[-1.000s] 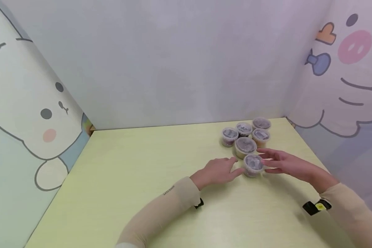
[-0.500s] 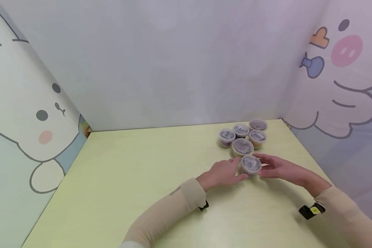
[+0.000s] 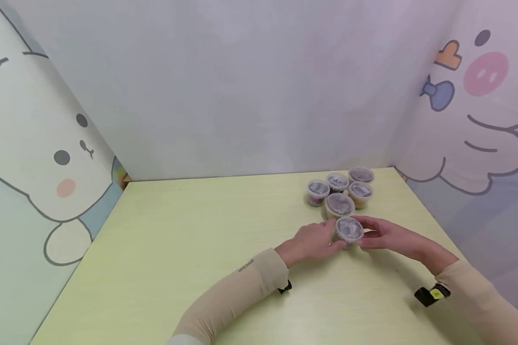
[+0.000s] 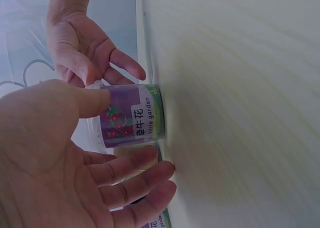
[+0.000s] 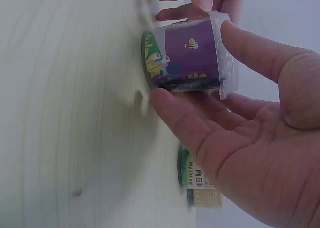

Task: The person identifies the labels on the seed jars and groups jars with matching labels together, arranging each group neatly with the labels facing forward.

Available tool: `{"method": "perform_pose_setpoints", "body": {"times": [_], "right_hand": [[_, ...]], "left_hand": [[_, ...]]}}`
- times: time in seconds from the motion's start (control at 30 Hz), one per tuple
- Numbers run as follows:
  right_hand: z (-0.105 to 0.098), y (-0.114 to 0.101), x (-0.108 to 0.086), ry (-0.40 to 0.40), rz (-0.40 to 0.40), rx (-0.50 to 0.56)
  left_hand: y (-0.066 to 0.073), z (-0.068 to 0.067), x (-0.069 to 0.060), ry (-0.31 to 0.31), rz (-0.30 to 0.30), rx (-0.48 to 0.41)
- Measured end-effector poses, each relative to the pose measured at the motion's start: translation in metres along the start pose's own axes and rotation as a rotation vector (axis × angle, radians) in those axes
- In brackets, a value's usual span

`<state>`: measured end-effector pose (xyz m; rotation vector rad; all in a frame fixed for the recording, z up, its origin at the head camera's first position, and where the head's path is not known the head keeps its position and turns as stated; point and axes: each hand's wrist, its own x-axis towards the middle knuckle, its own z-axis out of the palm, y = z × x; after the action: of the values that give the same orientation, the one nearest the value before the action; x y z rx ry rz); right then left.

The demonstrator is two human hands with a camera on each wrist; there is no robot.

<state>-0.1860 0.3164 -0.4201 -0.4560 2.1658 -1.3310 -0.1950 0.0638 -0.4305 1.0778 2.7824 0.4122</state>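
Note:
A small clear plastic tub with a lid and a purple flower label (image 3: pixel 349 229) is between my two hands at the front of a group of similar tubs. My left hand (image 3: pixel 314 243) holds its left side; in the left wrist view the thumb lies against the label near the lid of the tub (image 4: pixel 132 113). From the right, my right hand (image 3: pixel 386 234) grips it, thumb at the lid rim and fingers around the side of the tub (image 5: pixel 192 55). Whether its base touches the table is hard to tell.
Directly behind is a wider lidded tub (image 3: pixel 340 205). Several more stand farther back, among them a left one (image 3: pixel 317 192) and a rear right one (image 3: pixel 361 174). The pale yellow table (image 3: pixel 190 239) meets a white curtain (image 3: pixel 241 96) at the back.
Both hands have closed in on the front tub from either side and now hold it. It has shifted very slightly, while the other tubs keep their arrangement.

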Motion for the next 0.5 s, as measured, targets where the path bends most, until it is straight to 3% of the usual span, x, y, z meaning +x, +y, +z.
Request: {"method": "perform_pose_setpoints", "body": {"times": [0.5], "right_hand": [[0.005,-0.012,0.001,0.018,-0.001,-0.038]], "left_hand": [[-0.005,-0.008,-0.005,-0.011,0.037,-0.022]]}}
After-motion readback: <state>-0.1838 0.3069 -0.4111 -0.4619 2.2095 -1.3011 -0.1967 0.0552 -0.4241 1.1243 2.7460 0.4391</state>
